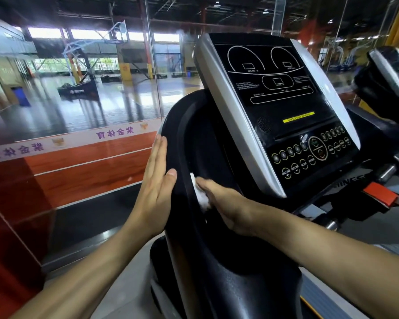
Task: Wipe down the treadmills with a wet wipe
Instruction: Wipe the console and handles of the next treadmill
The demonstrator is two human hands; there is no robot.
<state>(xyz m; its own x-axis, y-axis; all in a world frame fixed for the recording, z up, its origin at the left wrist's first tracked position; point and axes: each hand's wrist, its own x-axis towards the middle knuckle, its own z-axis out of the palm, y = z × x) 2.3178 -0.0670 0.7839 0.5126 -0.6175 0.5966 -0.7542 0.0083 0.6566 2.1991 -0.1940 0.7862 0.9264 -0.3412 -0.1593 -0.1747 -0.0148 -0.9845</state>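
Item: wet wipe (199, 193), pressed w/ flat fingers of right hand (228, 208) onto black side shell of treadmill (189, 139) beside console (283, 107), prob. mid-stroke; left hand (156, 183) flat, fingers straight, bracing shell's outer edge.

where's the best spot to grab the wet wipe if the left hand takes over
Probably the free upper end of the wet wipe, pinched from above. It pokes out past the right hand, whose flat fingers press the rest against the black treadmill housing.

head cam | forward-down | close on treadmill console (279, 116) | edges likely distorted
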